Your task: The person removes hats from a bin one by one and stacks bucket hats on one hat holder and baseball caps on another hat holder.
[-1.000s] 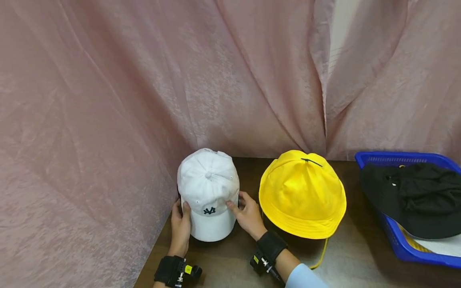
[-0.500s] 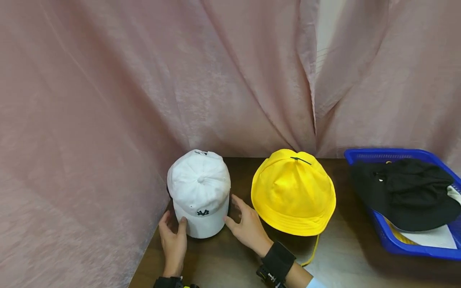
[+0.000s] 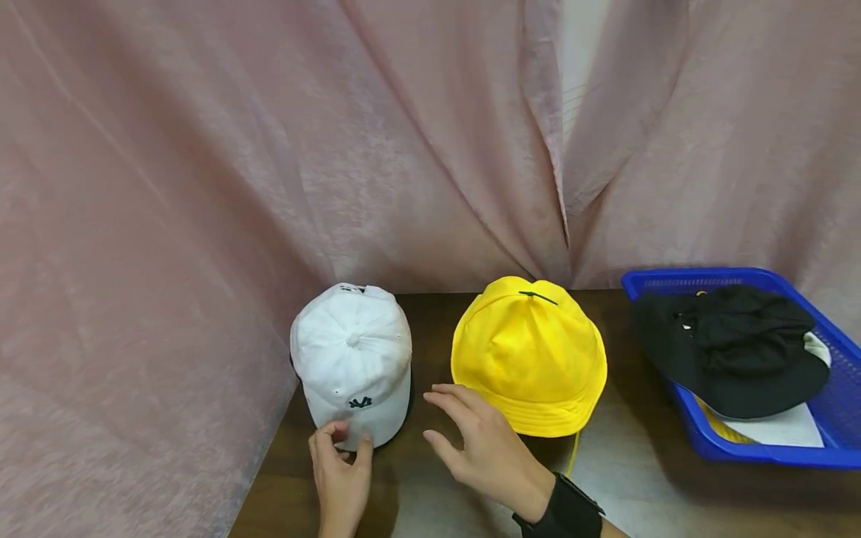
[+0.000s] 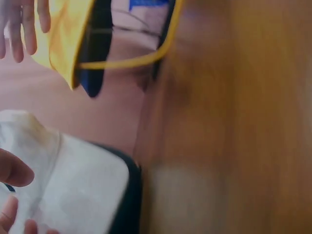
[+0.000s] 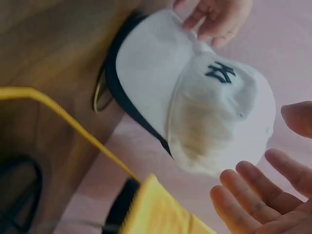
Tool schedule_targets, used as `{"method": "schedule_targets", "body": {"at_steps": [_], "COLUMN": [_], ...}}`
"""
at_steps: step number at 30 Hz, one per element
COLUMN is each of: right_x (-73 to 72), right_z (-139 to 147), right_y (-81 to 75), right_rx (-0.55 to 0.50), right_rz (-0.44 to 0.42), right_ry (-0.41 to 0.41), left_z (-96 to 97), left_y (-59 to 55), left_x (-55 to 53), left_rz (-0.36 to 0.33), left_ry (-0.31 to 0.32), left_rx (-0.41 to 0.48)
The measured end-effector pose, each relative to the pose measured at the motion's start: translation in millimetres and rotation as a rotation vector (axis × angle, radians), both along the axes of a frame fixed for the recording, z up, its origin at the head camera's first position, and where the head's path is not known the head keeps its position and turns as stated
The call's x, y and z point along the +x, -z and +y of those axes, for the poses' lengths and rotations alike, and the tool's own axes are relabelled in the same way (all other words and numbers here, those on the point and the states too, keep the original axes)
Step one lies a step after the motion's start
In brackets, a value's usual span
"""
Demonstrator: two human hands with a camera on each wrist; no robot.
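Note:
A white baseball cap (image 3: 353,351) with a dark emblem sits at the left of the table, its brim toward me. My left hand (image 3: 341,474) is at the front of that brim, thumb and fingers apart and slightly bent; the left wrist view shows the same spread over the cap's white cloth (image 4: 80,183). To the right stands a yellow bucket hat (image 3: 528,359) with a yellow cord (image 5: 73,122). My right hand (image 3: 494,448) hovers between the two, fingers extended and holding nothing, overlapping the yellow brim in the head view. In the right wrist view its fingers (image 5: 258,190) are spread.
A blue basket (image 3: 773,454) on the right holds a black hat (image 3: 747,351) and a white item (image 3: 783,427). Pink curtains (image 3: 403,149) hang behind and along the left side of the brown table (image 3: 417,501).
Both hands have come off the cap's sides. The left has shifted to the front of the brim, the right toward the yellow hat. The head view has swung right.

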State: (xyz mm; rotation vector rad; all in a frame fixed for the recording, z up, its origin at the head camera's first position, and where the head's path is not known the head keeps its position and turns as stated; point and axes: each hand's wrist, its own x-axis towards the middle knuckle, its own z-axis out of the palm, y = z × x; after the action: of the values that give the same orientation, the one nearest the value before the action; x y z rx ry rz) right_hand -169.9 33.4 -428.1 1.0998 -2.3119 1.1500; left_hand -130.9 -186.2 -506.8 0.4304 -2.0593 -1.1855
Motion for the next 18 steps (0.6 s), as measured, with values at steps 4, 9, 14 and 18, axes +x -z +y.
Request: {"method": "schedule_targets", "body": {"at_steps": [4,9,14,18], "right_x": [2.4,4.2,5.1,0.7], "right_z": [12.5,30.2,48.9,64.8], "right_y": [-5.9,-12.1,-20.2,-25.7], "right_rx": [-0.028,-0.100,-0.187,-0.286], "right_rz": [0.112,0.220,0.280,0.382], "right_ry": [0.018,0.040,0.067,0.118], "left_z": [12.8,24.1,32.0,42.7], "left_y": [-9.9,-19.5,-21.0,-21.2], "left_x": [2.3,2.8,3.8,6.3], "left_rz": [-0.083,-0.185,-0.263,-0.304], "left_ry": [0.150,0.317,0.422,0.521], "left_rx": [0.257,0.628,0.833,0.954]}}
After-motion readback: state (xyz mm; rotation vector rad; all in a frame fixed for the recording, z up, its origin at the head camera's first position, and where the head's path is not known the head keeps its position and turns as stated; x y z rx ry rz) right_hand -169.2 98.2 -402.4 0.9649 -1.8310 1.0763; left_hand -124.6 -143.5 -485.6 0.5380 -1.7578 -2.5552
